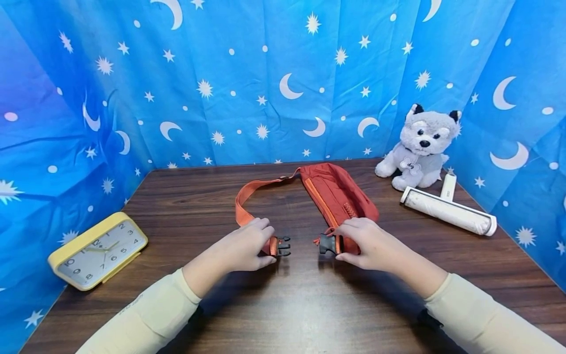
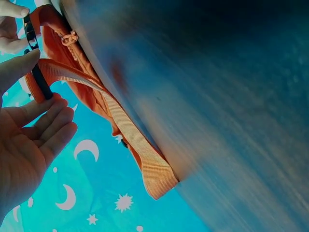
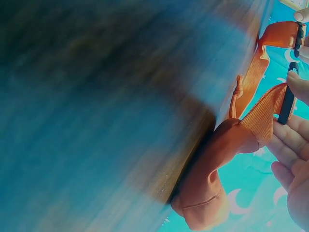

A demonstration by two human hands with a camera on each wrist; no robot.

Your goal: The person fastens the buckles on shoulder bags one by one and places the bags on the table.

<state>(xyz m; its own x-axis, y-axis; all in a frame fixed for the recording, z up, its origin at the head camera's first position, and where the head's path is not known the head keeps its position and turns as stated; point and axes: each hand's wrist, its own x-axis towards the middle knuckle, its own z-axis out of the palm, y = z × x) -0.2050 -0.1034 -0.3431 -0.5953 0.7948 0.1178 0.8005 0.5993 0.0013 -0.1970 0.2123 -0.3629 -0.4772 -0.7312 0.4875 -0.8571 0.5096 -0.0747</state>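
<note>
While the buckle is apart: left hand (image 1: 247, 246) pinches the prong half (image 1: 281, 247) at lower centre of the frame; right hand (image 1: 371, 243) pinches the socket half (image 1: 328, 244) just right of it, the two facing, not touching.
Buckle halves: black, probably stiff, light plastic, perhaps smooth; the prong half looks easier to damage. Hold each at its outer end, thumb opposite fingers, clear of the mating faces.
Strap (image 1: 252, 194): orange, arching left of centre; likely flexible, with good friction; grip flat.
Bag (image 1: 340, 189): red, on the worktop (image 1: 287, 305) right of centre; looks soft and light, liable to fold; lift by its body, not the knotted cord (image 3: 238, 86).
</note>
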